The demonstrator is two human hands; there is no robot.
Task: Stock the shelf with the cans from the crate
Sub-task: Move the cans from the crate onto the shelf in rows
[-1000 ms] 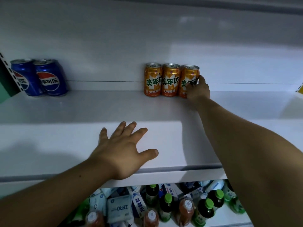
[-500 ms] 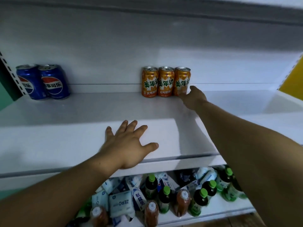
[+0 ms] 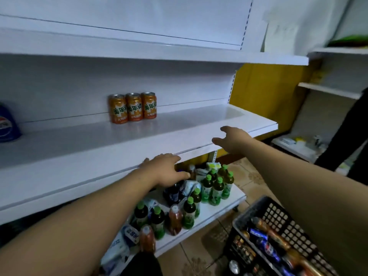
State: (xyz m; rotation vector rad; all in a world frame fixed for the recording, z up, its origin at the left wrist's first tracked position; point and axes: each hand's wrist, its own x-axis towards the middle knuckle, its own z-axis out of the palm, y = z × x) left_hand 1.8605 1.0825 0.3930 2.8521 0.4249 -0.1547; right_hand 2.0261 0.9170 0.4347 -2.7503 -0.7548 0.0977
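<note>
Three orange soda cans [image 3: 132, 107] stand upright side by side, touching, at the back of the white middle shelf [image 3: 79, 148], close to its rear panel. A blue Pepsi can [image 3: 8, 126] shows at the far left of the same board, well apart from them. The left hand [image 3: 167, 170] rests on the shelf's front lip with its fingers fairly straight, its grip slack and holding nothing. The right hand [image 3: 233, 139] hovers by the front edge further right, fingers loosely bent, its grip likewise holding nothing. Below, a lower shelf [image 3: 211, 214] carries green-capped bottles [image 3: 215, 188] and other drinks packed close together. A black plastic crate [image 3: 278, 214] sits at lower right above the patterned tile floor [image 3: 251, 176], with blue and orange cans [image 3: 266, 246] lying in it. A yellow wall [image 3: 268, 92] shows behind the unit's right end, and another white shelving unit [image 3: 328, 89] stands further right.
</note>
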